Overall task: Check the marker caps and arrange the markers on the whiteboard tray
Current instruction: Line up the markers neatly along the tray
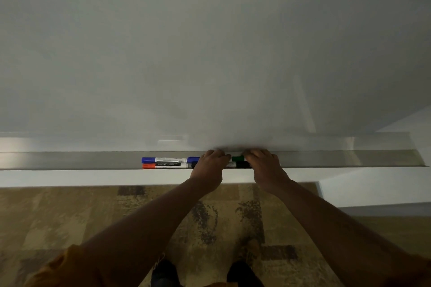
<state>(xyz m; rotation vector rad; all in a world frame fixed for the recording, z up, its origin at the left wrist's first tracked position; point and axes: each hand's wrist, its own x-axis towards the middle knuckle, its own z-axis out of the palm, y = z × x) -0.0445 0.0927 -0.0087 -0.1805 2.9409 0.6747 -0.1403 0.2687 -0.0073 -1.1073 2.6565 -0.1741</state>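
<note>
Here we have both hands on the whiteboard tray [70, 161]: our left hand [209, 169] and right hand [265, 168] curl onto a green marker [238, 158] between them. At nine o'clock of them lie a blue marker [170, 160] and a red marker [163, 165], touching; a black marker [242, 165] sits beneath the green.

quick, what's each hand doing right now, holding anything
Left hand: closed on one end of the green marker in the tray.
Right hand: closed on the marker's other end.
</note>
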